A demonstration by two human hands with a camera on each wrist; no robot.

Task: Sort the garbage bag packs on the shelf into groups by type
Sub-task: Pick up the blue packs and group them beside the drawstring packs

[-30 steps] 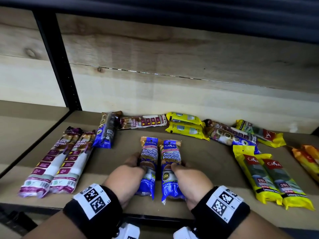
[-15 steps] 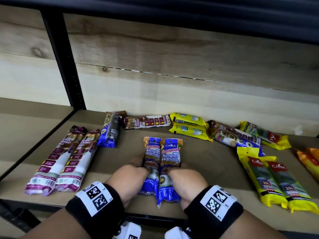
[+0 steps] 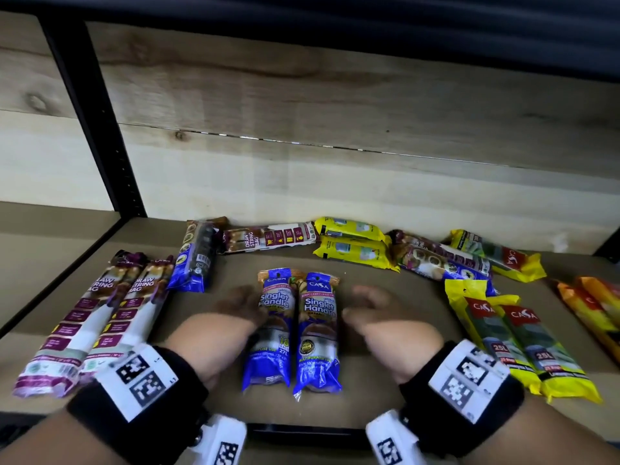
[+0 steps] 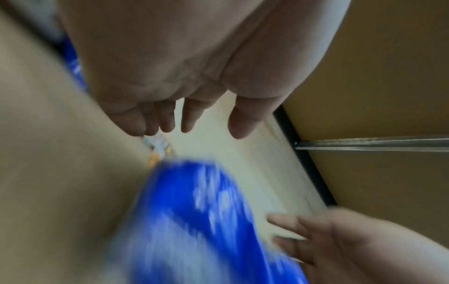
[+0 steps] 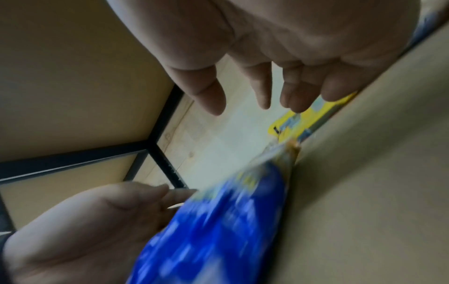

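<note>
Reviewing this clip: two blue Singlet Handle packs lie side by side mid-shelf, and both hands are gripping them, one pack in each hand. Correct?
Not quite. The two blue packs do lie side by side mid-shelf, but neither hand grips them. The left hand and right hand are open beside the packs, fingers straight. The head view shows the right hand apart from them; both wrist views show extended, empty fingers.

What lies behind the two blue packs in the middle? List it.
Behind the two blue packs is bare shelf, then a white drawstring pack and two yellow packs along the back wall. Nothing there looks covered.
</note>
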